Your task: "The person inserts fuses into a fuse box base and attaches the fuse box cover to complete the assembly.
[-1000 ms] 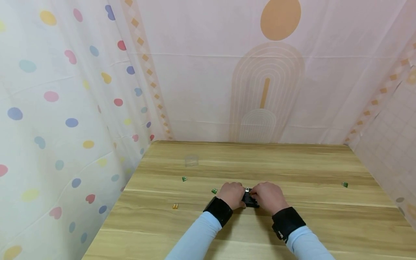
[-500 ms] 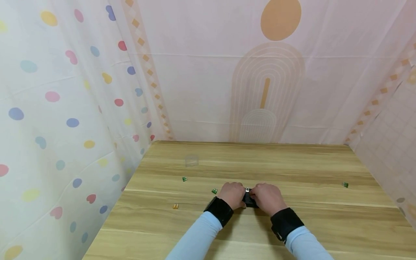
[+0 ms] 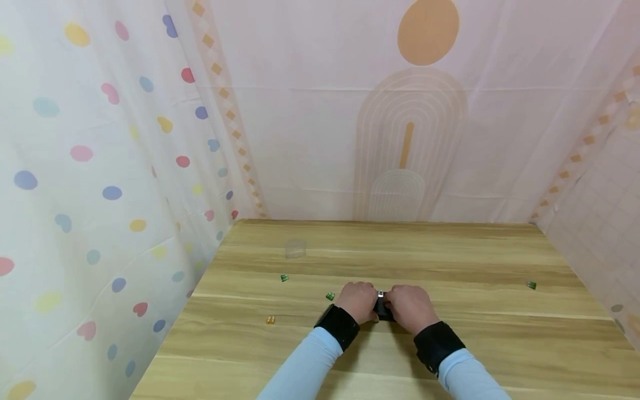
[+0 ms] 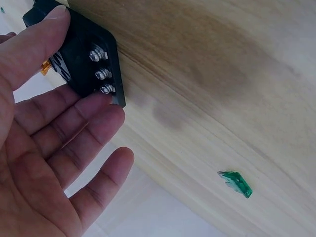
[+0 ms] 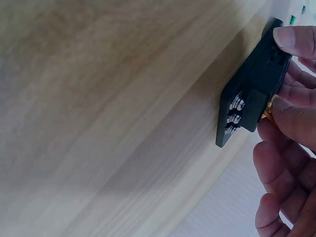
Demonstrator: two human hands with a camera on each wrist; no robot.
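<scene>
A black fuse block with a row of metal screw terminals stands near the middle of the table. My left hand grips it from the left, with the thumb on one end and fingertips under the terminal end of the fuse block in the left wrist view. From the right, my right hand pinches an orange blade fuse between thumb and finger against the block's slotted face. Most of that fuse is hidden by the fingertips. A green blade fuse lies just left of my left hand.
On the wooden table, another green fuse and a loose orange fuse lie to the left. A third green fuse is far right. A clear plastic cover lies at the back left. Curtains enclose the table.
My right hand and wrist have shifted very slightly left, still at the fuse block. The left hand keeps its grip. The head view has tilted a little.
</scene>
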